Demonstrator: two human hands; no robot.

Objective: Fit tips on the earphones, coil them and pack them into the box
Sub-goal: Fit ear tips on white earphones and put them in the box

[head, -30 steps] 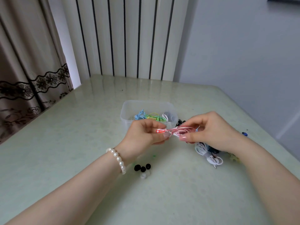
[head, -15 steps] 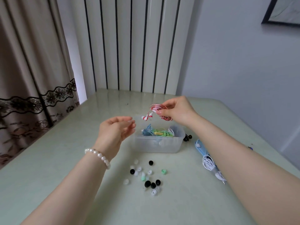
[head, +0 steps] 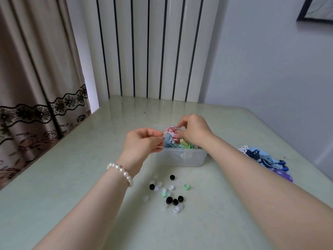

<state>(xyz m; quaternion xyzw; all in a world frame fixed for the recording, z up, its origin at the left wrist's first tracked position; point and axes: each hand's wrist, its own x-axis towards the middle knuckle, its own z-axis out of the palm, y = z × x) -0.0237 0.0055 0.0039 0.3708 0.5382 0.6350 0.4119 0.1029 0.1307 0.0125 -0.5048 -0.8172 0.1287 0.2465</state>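
Step in hand, judged: seating a coiled set in the box; best lowered flat and pressed in so the loops stay wound. Bench [head: 75,177], pale green, against a ribbed radiator [head: 149,47]; curtain [head: 32,78] at left. Box [head: 182,157], translucent, part-filled with coils. Right hand [head: 193,131], fingers pinching the red-and-white earphones [head: 171,130] over the box. Left hand [head: 142,143], fingers curled at the coil's edge; grip uncertain. Loose tips [head: 169,192] nearer the person.
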